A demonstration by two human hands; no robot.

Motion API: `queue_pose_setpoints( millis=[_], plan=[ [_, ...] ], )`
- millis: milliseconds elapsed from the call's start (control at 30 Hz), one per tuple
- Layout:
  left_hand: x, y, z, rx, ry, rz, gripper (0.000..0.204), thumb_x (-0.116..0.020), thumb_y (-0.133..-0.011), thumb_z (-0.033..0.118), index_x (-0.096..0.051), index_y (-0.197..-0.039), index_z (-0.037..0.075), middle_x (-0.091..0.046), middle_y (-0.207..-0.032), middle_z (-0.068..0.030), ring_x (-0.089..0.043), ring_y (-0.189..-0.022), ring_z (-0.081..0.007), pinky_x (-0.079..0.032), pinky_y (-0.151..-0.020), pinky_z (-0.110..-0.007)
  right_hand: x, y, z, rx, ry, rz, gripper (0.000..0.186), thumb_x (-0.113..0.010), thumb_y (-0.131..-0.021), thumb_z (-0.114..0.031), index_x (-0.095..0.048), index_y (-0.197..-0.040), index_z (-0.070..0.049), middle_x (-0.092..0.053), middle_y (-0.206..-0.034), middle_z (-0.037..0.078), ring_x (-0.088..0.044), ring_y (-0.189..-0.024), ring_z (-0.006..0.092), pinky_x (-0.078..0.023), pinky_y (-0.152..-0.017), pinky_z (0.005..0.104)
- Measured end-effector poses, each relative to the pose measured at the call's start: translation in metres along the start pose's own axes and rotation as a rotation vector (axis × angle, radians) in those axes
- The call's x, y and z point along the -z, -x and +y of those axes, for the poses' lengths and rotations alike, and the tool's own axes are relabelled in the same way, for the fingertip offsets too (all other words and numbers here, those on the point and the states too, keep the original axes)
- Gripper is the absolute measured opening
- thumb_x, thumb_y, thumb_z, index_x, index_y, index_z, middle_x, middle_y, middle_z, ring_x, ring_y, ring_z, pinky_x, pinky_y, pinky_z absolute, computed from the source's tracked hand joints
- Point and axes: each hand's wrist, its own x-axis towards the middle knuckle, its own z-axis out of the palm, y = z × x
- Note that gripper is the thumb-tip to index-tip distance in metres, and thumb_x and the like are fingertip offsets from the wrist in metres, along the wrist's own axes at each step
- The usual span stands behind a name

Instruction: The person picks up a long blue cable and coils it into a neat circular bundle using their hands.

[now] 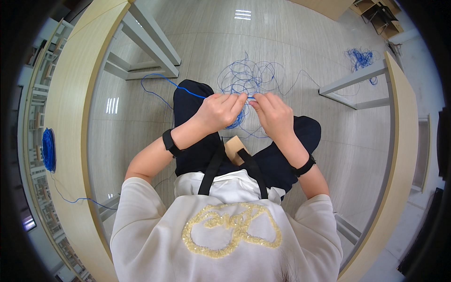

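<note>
Two hands, frame centre: left hand and right hand, each grip closed on blue cord. Beyond them, a loose blue tangle on the floor. Far left, blue coil at table edge. Upper right, second tangle, also floor level.

Left hand and right hand pinch close together, forearms angled inward.

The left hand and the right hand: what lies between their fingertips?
In the head view, a short stretch of blue cord runs between the left hand and the right hand.
</note>
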Motion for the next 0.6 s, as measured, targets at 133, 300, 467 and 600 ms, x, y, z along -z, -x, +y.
queue_pose_setpoints(
  millis=[133,300,467,600],
  plan=[
    [-0.003,0.005,0.001,-0.019,-0.047,-0.011,0.029,-0.056,-0.06,0.001,-0.056,-0.088,-0.003,-0.053,-0.064,-0.0035,-0.05,-0.05,-0.0113,-0.04,-0.045,-0.021,-0.001,0.002,-0.003,-0.013,-0.053,-0.064,0.009,-0.061,-0.073,-0.012,-0.055,-0.077,-0.006,-0.051,-0.064,0.005,-0.053,-0.058,0.0211,-0.041,-0.047,0.0295],
    [0.005,0.007,-0.006,-0.167,0.007,-0.09,0.029,-0.056,-0.059,0.003,-0.056,-0.087,-0.003,-0.051,-0.065,-0.0032,-0.049,-0.051,-0.0095,-0.038,-0.044,-0.02,0.001,0.007,0.003,-0.05,-0.179,-0.134,0.007,-0.059,-0.073,-0.008,-0.054,-0.073,-0.004,-0.052,-0.064,0.008,-0.052,-0.058,0.0243,-0.041,-0.049,0.0321],
    [0.012,0.011,-0.014,-0.375,0.08,-0.09,0.025,-0.057,-0.061,0.006,-0.057,-0.085,-0.002,-0.048,-0.062,-0.0018,-0.048,-0.05,-0.0093,-0.037,-0.043,-0.019,0.018,-0.002,0.018,0.019,-0.633,-0.665,0.013,-0.056,-0.077,-0.013,-0.052,-0.072,-0.001,-0.05,-0.061,0.011,-0.05,-0.057,0.0263,-0.04,-0.052,0.0318],
    [0.016,0.007,-0.016,-0.485,0.262,-0.005,0.027,-0.056,-0.062,0.007,-0.057,-0.087,-0.002,-0.05,-0.066,-0.0036,-0.049,-0.052,-0.0104,-0.037,-0.043,-0.02,0.027,-0.011,0.022,-0.006,-0.93,-0.892,0.015,-0.054,-0.08,-0.015,-0.055,-0.075,-0.001,-0.051,-0.059,0.008,-0.05,-0.055,0.0226,-0.04,-0.052,0.0286]
  ],
)
